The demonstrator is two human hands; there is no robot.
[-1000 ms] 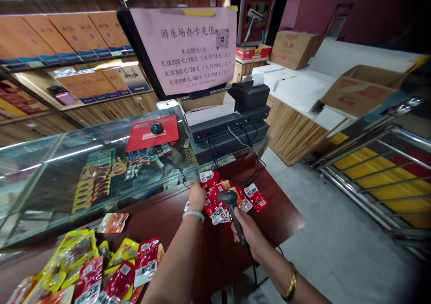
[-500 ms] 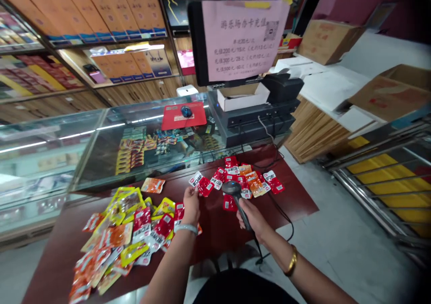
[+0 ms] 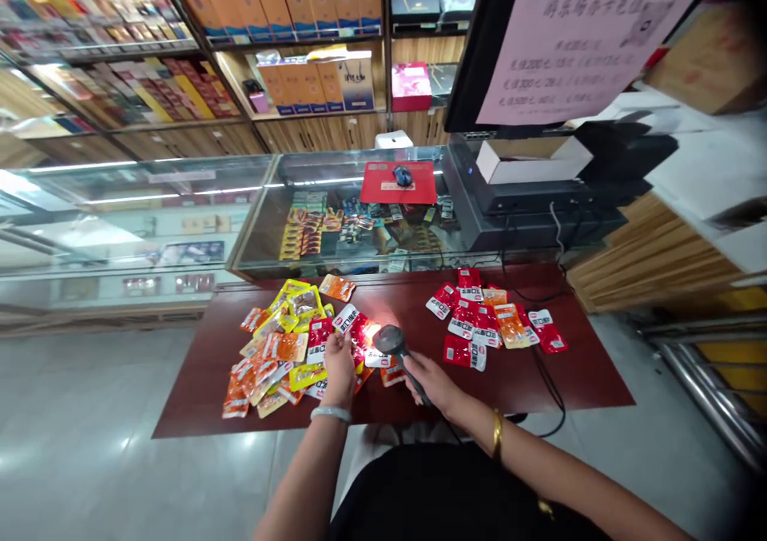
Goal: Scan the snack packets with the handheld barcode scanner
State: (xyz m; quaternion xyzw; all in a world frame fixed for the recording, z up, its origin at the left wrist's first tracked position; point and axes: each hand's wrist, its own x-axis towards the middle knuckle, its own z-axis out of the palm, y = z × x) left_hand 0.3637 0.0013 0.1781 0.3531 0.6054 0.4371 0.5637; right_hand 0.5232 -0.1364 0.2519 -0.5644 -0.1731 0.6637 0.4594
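Note:
A black barcode scanner (image 3: 392,341) is gripped by my right hand (image 3: 430,381), its head pointing left. Its red light falls on a red-and-white snack packet (image 3: 353,323), which my left hand (image 3: 339,365) pinches at the lower left edge. Beside and partly behind my left hand lies a loose heap of yellow, orange and red snack packets (image 3: 276,345). To the right of the scanner is a second group of mostly red packets (image 3: 473,317), apart from both hands. My left hand covers part of the heap.
The packets lie on a dark red tabletop (image 3: 197,365) in front of a glass display case (image 3: 252,229). A monitor with a pink sheet (image 3: 569,45) and a black register unit (image 3: 539,213) stand behind at the right. The scanner's cable (image 3: 548,381) trails over the table edge.
The view has turned left. My right hand has brought the scanner from near the right group towards the packet in my left hand, and a red glow now lights that packet.

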